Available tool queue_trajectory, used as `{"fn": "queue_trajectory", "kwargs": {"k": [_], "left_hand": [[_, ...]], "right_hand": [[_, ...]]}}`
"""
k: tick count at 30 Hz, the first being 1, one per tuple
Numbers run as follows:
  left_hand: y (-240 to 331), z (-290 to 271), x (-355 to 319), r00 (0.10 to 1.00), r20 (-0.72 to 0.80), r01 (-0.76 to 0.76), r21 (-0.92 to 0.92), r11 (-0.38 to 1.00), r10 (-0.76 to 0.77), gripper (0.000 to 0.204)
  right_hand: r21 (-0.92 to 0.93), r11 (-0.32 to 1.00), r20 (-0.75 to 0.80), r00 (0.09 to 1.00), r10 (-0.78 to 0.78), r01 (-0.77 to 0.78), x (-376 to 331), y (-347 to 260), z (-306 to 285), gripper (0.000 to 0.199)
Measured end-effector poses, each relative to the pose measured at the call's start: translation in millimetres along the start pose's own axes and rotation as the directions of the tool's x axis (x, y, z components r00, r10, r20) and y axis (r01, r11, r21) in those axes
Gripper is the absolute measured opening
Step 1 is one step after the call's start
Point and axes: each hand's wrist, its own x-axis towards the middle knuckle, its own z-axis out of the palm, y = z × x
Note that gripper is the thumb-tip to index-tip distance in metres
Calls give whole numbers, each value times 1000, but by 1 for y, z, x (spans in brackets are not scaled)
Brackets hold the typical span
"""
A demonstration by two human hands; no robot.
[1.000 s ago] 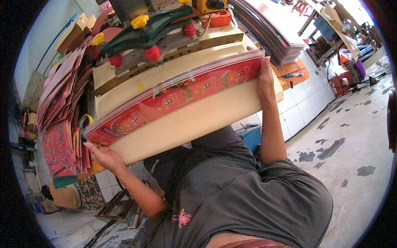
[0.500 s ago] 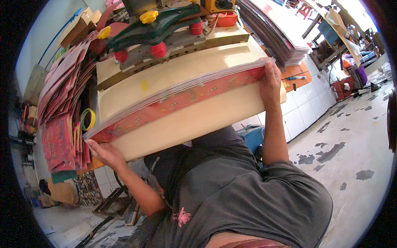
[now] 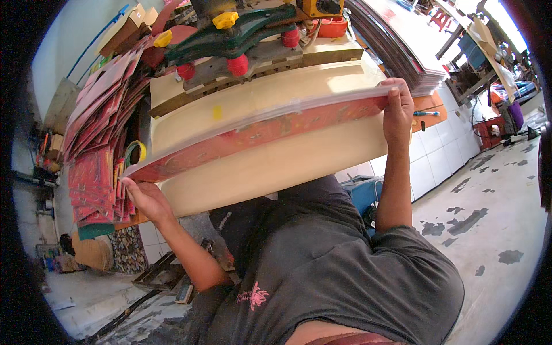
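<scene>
A stack of long red printed sheets (image 3: 270, 131) with pale upper edges stands on its long side across a cream board (image 3: 276, 165). My left hand (image 3: 149, 201) grips its left end, thumb at the corner and the other fingers partly hidden. At the opposite end, my right hand (image 3: 398, 112) is closed round the upper corner, thumb on the near face. Motion smears the stack's upper edge. Behind it, a cutting machine's dark green bracket (image 3: 230, 49) with yellow knobs and red feet rests over a metal bar.
Left of the board lies a heap of red printed pieces (image 3: 95, 187), with a yellow tape roll (image 3: 142, 150) by it. A tall pile of large sheets (image 3: 397, 49) stands at the back right. A blue marker (image 3: 426, 114) lies on an orange surface (image 3: 428, 103) near my right hand.
The right hand's fingers have curled further over the stack's corner. The stack's upper edge, crisp before, is now blurred. The whole view has shifted slightly.
</scene>
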Motion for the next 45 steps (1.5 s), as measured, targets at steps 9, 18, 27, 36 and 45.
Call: {"fn": "queue_trajectory", "kwargs": {"k": [9, 18, 27, 36, 45], "left_hand": [[-15, -29, -9, 984, 132, 129, -48, 990, -122, 62], [-22, -25, -11, 964, 263, -26, 233, 972, -37, 55], [18, 4, -12, 958, 280, -107, 531, 840, -55, 37], [42, 2, -9, 867, 256, 72, 784, 616, -427, 36], [51, -2, -16, 954, 288, -247, 912, 328, -82, 52]], "right_hand": [[45, 996, 182, 981, 65, -75, -6, -7, -10, 55], [-192, 947, 227, 927, 300, -259, -14, 2, -27, 50], [-280, 942, 186, 953, 241, -183, -19, -15, -23, 32], [-555, 746, 98, 862, 497, -367, -23, -40, -27, 39], [-856, 493, -25, 965, 260, -155, -18, -61, -18, 33]]}}
